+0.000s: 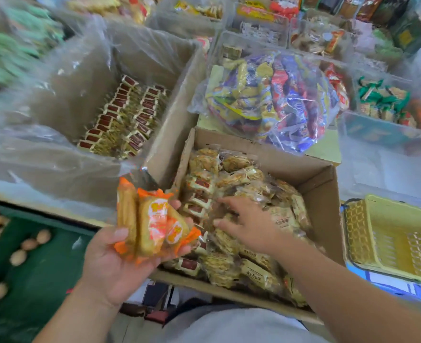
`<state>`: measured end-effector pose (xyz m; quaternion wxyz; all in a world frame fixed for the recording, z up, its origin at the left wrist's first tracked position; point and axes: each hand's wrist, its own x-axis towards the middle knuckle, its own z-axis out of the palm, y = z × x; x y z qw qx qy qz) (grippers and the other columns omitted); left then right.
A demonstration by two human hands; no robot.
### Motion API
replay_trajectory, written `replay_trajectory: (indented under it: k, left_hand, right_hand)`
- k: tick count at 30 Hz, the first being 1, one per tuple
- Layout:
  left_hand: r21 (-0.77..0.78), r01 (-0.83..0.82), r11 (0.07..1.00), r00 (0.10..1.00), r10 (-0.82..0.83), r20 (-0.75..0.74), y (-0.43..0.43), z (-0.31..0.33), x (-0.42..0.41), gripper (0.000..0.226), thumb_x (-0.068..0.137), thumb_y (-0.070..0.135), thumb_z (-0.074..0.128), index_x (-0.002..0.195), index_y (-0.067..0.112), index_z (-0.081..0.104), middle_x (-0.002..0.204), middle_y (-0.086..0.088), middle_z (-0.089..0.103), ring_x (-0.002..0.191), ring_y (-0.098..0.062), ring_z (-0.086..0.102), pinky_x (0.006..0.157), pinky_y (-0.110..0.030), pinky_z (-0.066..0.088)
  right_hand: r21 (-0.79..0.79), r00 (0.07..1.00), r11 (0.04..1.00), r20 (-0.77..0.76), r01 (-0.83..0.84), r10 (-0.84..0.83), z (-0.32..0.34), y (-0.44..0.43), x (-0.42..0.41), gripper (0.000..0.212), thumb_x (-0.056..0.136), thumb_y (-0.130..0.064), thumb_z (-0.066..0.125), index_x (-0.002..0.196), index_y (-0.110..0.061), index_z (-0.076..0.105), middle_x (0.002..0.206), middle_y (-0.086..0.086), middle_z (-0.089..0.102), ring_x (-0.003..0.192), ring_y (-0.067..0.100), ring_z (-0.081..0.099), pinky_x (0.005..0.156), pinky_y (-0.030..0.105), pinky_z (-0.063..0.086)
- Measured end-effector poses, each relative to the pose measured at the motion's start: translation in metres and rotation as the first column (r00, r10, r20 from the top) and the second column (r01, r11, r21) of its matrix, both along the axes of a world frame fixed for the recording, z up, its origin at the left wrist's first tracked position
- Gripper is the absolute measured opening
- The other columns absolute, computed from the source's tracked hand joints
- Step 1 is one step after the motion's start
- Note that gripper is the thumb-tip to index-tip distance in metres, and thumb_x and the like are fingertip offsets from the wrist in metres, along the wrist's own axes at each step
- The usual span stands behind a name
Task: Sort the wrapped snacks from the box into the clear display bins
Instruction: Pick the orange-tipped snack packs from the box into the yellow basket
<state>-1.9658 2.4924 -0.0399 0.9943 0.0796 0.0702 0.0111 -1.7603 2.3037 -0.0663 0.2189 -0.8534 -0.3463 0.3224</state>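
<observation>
Clear display bins (367, 169) ranged across the far surface, open cardboard box (323, 189) in front packed with wrapped snacks (231, 169), right hand (249, 224) inside it, fingers spread on the packets, left hand (110, 263) at its left edge gripping orange-wrapped snacks (152, 224)
</observation>
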Motion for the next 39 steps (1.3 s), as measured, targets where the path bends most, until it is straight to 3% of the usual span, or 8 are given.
replay_trajectory:
  k: [2, 5, 8, 16, 20, 27, 33, 39]
  left_hand:
    - [0.000, -0.071, 0.997, 0.997, 0.071, 0.032, -0.005, -0.002, -0.017, 0.065, 0.086, 0.011, 0.065, 0.145, -0.007, 0.045, 0.147, -0.035, 0.046, 0.133, -0.058, 0.043, 0.108, -0.075, 0.027]
    - [0.248, -0.193, 0.949, 0.957, 0.238, -0.164, -0.011, -0.004, -0.036, 0.074, 0.064, 0.024, 0.085, 0.132, 0.002, 0.065, 0.137, -0.026, 0.060, 0.123, -0.051, 0.059, 0.095, -0.068, 0.048]
    - [0.350, -0.225, 0.909, 0.883, 0.342, -0.320, -0.018, -0.009, -0.048, 0.086, 0.048, 0.028, 0.092, 0.127, 0.005, 0.068, 0.133, -0.021, 0.065, 0.118, -0.049, 0.063, 0.086, -0.063, 0.056]
    - [0.337, -0.262, 0.904, 0.840, 0.386, -0.382, -0.022, -0.013, -0.047, 0.075, 0.048, 0.025, 0.091, 0.119, 0.008, 0.073, 0.131, -0.022, 0.065, 0.113, -0.048, 0.066, 0.079, -0.056, 0.059]
    - [0.360, -0.275, 0.891, 0.825, 0.411, -0.387, -0.021, -0.013, -0.039, 0.056, 0.062, 0.019, 0.069, 0.117, 0.009, 0.073, 0.130, -0.022, 0.064, 0.113, -0.048, 0.066, 0.076, -0.055, 0.060]
    - [0.383, -0.266, 0.884, 0.832, 0.412, -0.372, -0.019, -0.010, -0.024, 0.063, 0.062, 0.020, 0.067, 0.124, 0.009, 0.067, 0.129, -0.021, 0.066, 0.113, -0.049, 0.066, 0.074, -0.055, 0.060]
    - [0.376, -0.202, 0.904, 0.863, 0.346, -0.368, -0.016, -0.008, -0.014, 0.086, 0.045, 0.024, 0.093, 0.126, 0.011, 0.068, 0.132, -0.020, 0.065, 0.116, -0.048, 0.066, 0.077, -0.057, 0.060]
    - [0.391, -0.214, 0.895, 0.854, 0.365, -0.370, -0.017, -0.018, -0.008, 0.075, 0.059, 0.019, 0.071, 0.133, 0.009, 0.060, 0.132, -0.020, 0.066, 0.112, -0.045, 0.068, 0.075, -0.056, 0.060]
  right_hand:
    - [-0.054, 0.989, 0.988, -0.030, -0.144, 0.143, -0.014, 0.031, -0.010, 0.096, 0.072, -0.079, 0.064, 0.152, -0.048, 0.023, 0.162, 0.008, 0.023, 0.150, 0.030, 0.024, 0.118, 0.047, 0.032]
    - [-0.214, 0.977, 0.953, -0.045, -0.214, 0.209, -0.037, 0.063, -0.023, 0.132, 0.051, -0.083, 0.076, 0.153, -0.054, -0.003, 0.164, 0.008, -0.026, 0.152, 0.044, -0.006, 0.119, 0.059, 0.022]
    - [-0.335, 0.967, 0.909, -0.018, -0.246, 0.255, -0.058, 0.072, -0.033, 0.149, 0.048, -0.071, 0.086, 0.149, -0.053, -0.022, 0.152, 0.001, -0.048, 0.151, 0.049, -0.006, 0.116, 0.060, 0.030]
    - [-0.292, 0.890, 0.920, 0.296, -0.263, 0.348, -0.062, 0.068, -0.039, 0.120, 0.052, -0.067, 0.077, 0.149, -0.044, 0.009, 0.149, 0.009, 0.016, 0.137, 0.039, 0.029, 0.096, 0.051, 0.051]
    - [-0.325, 0.919, 0.911, 0.213, -0.254, 0.332, -0.065, 0.074, -0.040, 0.126, 0.054, -0.062, 0.087, 0.149, -0.049, 0.007, 0.157, 0.008, 0.010, 0.138, 0.042, 0.029, 0.097, 0.054, 0.050]
    - [-0.111, 0.966, 0.972, 0.133, -0.206, 0.220, -0.042, 0.056, -0.024, 0.084, 0.051, -0.049, 0.080, 0.126, -0.045, 0.044, 0.142, -0.011, 0.023, 0.125, 0.025, 0.041, 0.087, 0.040, 0.054]
    - [0.148, 0.993, 0.988, 0.104, 0.033, -0.049, 0.014, -0.010, 0.027, 0.043, 0.065, -0.041, 0.084, 0.093, -0.053, 0.052, 0.118, -0.036, 0.044, 0.101, -0.016, 0.052, 0.069, -0.001, 0.040]
    - [0.031, 0.915, 0.927, 0.152, 0.373, -0.373, 0.035, -0.087, 0.082, 0.055, 0.070, -0.028, 0.091, 0.114, -0.027, 0.059, 0.125, -0.003, 0.061, 0.098, 0.013, 0.062, 0.081, 0.029, 0.047]
